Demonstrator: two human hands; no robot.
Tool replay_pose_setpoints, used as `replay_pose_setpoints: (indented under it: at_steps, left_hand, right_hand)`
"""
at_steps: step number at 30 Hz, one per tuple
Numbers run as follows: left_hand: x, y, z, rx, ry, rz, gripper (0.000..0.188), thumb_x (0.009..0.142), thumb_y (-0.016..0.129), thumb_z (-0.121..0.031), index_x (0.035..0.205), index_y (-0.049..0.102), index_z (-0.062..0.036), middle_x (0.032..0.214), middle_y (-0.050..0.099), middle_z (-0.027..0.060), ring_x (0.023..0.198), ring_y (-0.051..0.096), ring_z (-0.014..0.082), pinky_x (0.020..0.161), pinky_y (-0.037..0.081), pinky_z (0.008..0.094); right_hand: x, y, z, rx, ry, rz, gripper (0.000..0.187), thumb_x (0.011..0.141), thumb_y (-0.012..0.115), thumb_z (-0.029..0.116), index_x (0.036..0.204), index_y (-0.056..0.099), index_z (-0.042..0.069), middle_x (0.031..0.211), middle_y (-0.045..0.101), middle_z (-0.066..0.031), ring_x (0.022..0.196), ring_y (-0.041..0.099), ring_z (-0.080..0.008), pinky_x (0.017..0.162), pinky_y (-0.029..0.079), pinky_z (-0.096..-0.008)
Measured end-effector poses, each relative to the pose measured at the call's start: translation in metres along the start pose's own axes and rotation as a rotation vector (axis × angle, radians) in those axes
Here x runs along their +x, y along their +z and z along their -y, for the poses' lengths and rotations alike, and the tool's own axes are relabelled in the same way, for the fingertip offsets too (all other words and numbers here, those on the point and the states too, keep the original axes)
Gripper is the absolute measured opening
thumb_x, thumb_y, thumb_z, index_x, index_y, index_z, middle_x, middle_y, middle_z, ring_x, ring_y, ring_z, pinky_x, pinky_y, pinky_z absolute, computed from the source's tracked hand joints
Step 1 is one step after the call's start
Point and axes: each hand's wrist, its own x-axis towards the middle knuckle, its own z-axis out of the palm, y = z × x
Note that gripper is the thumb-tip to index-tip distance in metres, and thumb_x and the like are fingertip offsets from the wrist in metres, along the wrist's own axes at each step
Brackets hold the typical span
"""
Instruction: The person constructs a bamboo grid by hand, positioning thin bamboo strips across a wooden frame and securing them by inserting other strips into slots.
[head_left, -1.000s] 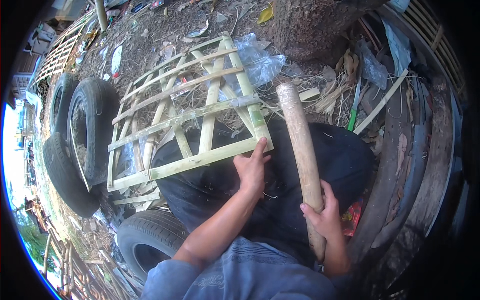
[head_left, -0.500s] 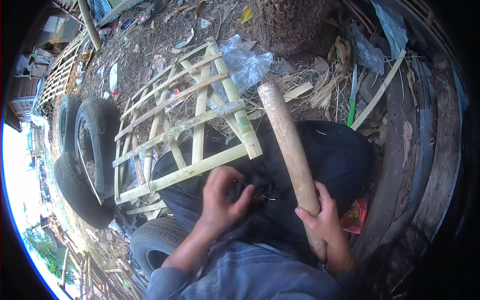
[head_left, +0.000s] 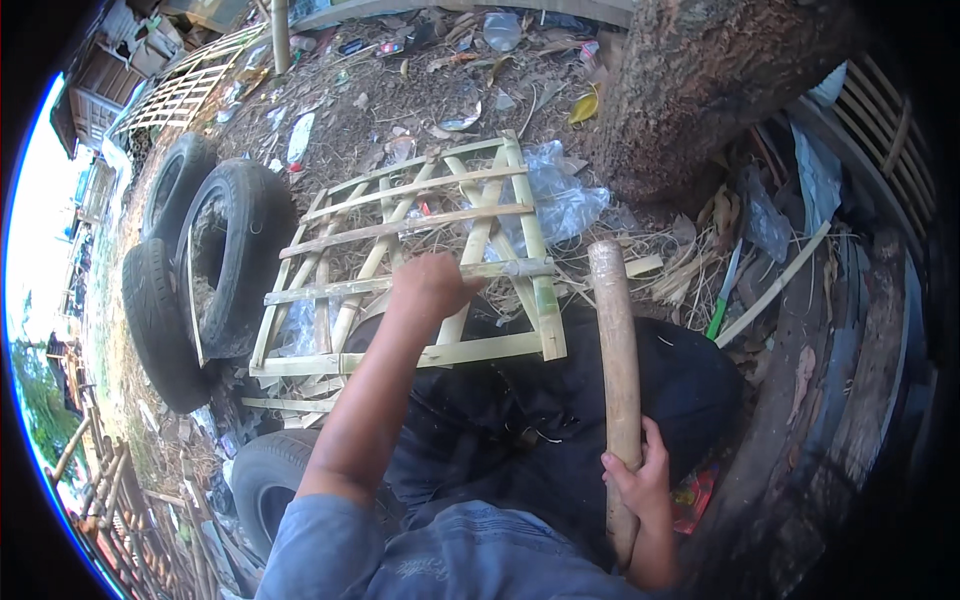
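Right hand (head_left: 640, 475): clasped round the lower part of a thick wooden stick (head_left: 617, 370), thumb on its left side, fingers on its right. Left hand (head_left: 430, 287): fingers curled, back of the hand toward the camera, positioned over the bamboo lattice (head_left: 490, 216). Cannot tell whether it grasps a slat or only lies over one; the hand itself hides the contact.

Stick: roughly upright in view, leaning slightly left toward its top, in front of the dark trousers (head_left: 480, 430). Its far end sits just beside the lattice's right edge, with a narrow gap between the two.

Lattice: ahead of the person, left of the stick; near rail crosses above the lap. Crosswise slats run over lengthwise ones, plus a diagonal piece near the right side. The left forearm passes over the near rail.

Surroundings: clear plastic sheet (head_left: 575, 205) at the lattice's far right corner. Upright tyres (head_left: 245, 250) to the left; another tyre (head_left: 262, 470) near the left elbow. Green-handled knife (head_left: 717, 318) right of the stick, beside a long pale strip (head_left: 775, 285). Tree trunk (head_left: 700, 100) beyond, upper right. Red packet (head_left: 693, 500) near the right hand, partly hidden.
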Motion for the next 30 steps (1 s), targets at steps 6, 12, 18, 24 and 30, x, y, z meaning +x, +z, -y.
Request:
replay_pose_setpoints:
  at_steps: [6, 12, 18, 24, 30]
  left_hand:
    - [-0.017, 0.021, 0.01, -0.059, 0.066, 0.096, 0.069, 0.085, 0.061, -0.06, 0.097, 0.066, 0.007, 0.102, 0.067, 0.0245, 0.098, 0.066, 0.0381, 0.087, 0.052, 0.0445]
    - [-0.016, 0.042, 0.016, -0.268, -0.034, -0.027, 0.071, 0.085, 0.063, -0.057, 0.104, 0.058, 0.0113, 0.099, 0.066, 0.0288, 0.099, 0.065, 0.0392, 0.087, 0.051, 0.0458]
    - [-0.021, 0.058, 0.016, -0.194, -0.03, -0.127, 0.064, 0.086, 0.063, -0.055, 0.099, 0.063, 0.0078, 0.092, 0.069, 0.0234, 0.093, 0.067, 0.0371, 0.082, 0.054, 0.0441]
    - [-0.021, 0.014, -0.002, -0.133, -0.057, -0.006, 0.057, 0.085, 0.063, -0.054, 0.103, 0.064, 0.0003, 0.096, 0.07, 0.0194, 0.096, 0.067, 0.0335, 0.084, 0.053, 0.0419]
    - [0.047, 0.033, 0.041, -0.136, 0.263, -0.305, 0.063, 0.089, 0.057, -0.057, 0.112, 0.058, 0.0016, 0.097, 0.068, 0.0225, 0.095, 0.065, 0.0378, 0.086, 0.05, 0.0475]
  right_hand:
    - [0.001, 0.005, 0.005, 0.019, -0.009, 0.012, 0.061, 0.079, 0.073, 0.007, 0.131, 0.044, -0.004, 0.077, 0.065, -0.0112, 0.063, 0.065, -0.0144, 0.057, 0.054, -0.0292]
    - [0.003, 0.001, -0.007, 0.01, -0.022, 0.041, 0.06, 0.08, 0.07, 0.004, 0.132, 0.04, -0.002, 0.077, 0.062, -0.0101, 0.057, 0.064, -0.0158, 0.052, 0.054, -0.0294]
    - [0.001, 0.001, -0.005, -0.003, -0.02, 0.063, 0.059, 0.081, 0.069, 0.004, 0.132, 0.04, -0.002, 0.077, 0.061, -0.0098, 0.055, 0.063, -0.0161, 0.051, 0.054, -0.0296]
    - [0.0, -0.002, -0.005, -0.001, -0.016, 0.045, 0.059, 0.081, 0.069, 0.004, 0.132, 0.039, -0.002, 0.076, 0.061, -0.0097, 0.055, 0.063, -0.0159, 0.051, 0.054, -0.0292]
    - [0.0, 0.003, -0.004, -0.004, -0.021, 0.053, 0.059, 0.082, 0.068, 0.004, 0.132, 0.038, -0.003, 0.079, 0.061, -0.0109, 0.055, 0.062, -0.0161, 0.051, 0.054, -0.0292]
